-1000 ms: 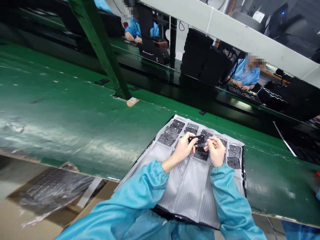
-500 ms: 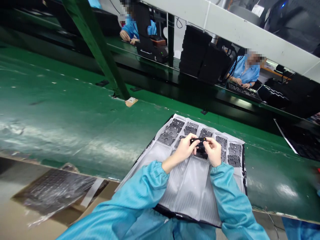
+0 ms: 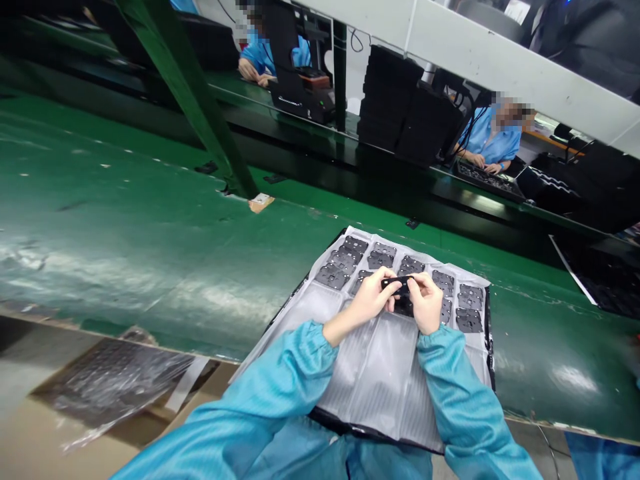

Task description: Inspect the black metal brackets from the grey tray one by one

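Observation:
A small flat black part (image 3: pixel 399 287) is held up between my two hands, above a tray (image 3: pixel 385 380) lined with whitish film. My left hand (image 3: pixel 373 295) pinches its left end, thumb on the near face. At the other end, my right hand (image 3: pixel 425 301) grips it with thumb and fingers. Similar black plates (image 3: pixel 333 275) lie in overlapping columns across the far half of the tray, and more of them (image 3: pixel 469 320) lie at its right side. My hands hide some plates in the middle. The tray's near half shows bare ribbed film.
The tray rests on a green bench (image 3: pixel 190 267), overhanging its front edge. A green post (image 3: pixel 190 100) rises at the left. Beyond a dark channel, two co-workers in blue sit at work. A cardboard box (image 3: pixel 30 433) with clear plastic stands below left.
The black part has tilted slightly between my fingers. Both hands stay in nearly the same place, and the view has shifted a little.

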Available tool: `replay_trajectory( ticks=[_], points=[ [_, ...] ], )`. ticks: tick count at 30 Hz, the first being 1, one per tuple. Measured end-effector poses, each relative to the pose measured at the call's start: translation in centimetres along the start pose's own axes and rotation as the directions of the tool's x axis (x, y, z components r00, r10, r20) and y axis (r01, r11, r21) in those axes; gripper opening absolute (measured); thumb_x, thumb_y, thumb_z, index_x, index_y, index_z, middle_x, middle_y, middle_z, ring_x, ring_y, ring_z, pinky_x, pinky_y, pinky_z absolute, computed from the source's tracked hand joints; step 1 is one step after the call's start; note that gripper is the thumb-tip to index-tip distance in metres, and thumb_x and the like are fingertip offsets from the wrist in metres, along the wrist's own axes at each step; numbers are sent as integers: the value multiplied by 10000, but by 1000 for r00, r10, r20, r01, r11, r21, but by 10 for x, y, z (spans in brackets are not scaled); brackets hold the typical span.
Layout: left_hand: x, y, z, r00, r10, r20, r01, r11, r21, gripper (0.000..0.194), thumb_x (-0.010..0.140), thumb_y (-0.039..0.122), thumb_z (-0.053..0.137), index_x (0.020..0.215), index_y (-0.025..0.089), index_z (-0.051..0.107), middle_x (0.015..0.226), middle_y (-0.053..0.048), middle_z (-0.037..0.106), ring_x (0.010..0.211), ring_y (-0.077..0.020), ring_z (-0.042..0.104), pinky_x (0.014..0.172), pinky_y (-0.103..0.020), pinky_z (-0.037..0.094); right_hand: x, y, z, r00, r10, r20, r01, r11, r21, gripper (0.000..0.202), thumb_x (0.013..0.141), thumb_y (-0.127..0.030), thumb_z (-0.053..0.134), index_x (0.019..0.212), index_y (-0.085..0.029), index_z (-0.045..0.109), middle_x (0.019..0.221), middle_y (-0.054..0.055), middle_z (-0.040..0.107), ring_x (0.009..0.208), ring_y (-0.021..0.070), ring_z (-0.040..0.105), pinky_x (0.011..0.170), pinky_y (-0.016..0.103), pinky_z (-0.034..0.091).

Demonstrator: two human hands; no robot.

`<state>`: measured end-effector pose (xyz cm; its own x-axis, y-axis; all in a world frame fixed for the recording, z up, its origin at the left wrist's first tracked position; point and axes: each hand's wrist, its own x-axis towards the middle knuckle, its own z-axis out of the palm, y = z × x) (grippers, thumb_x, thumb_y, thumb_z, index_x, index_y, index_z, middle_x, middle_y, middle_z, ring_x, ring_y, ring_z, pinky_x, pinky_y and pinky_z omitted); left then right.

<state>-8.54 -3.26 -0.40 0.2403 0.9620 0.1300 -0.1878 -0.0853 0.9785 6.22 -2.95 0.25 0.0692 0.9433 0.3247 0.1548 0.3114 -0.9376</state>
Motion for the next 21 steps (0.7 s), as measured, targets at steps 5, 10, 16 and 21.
replay_trajectory(
  ticks=[5,10,16,21],
  points=[
    [0,-2,-1,1000,13,6,-13,999,46,266,885,431,552,917,184,456,490,58,558,380,-109,541,414,-186,406,-1,-1,1,999,46,-7,-46,998,53,179,838,-335,611,878,-171,668,855,38,583,688,132,558,552,240,459],
    [0,-3,-3,999,34,6,-34,989,141,241,897,410,534,889,183,454,513,52,570,400,-102,547,430,-181,391,0,-4,4,998,57,-6,-57,998,21,207,826,-367,608,871,-173,666,867,51,605,703,144,559,541,245,451],
    [0,1,-6,999,29,14,-31,979,204,220,880,391,560,853,186,482,488,69,535,406,-91,523,452,-184,386,-2,1,8,996,83,-44,-82,996,41,209,804,-371,611,835,-169,655,821,39,584,662,132,533,484,224,404],
    [5,1,-9,1000,-12,4,12,998,63,272,857,388,591,1002,164,538,507,56,542,416,-95,525,439,-189,406,-1,7,7,980,119,-159,-106,990,91,189,778,-356,627,761,-169,603,765,3,536,591,100,487,434,200,362]
  ],
)
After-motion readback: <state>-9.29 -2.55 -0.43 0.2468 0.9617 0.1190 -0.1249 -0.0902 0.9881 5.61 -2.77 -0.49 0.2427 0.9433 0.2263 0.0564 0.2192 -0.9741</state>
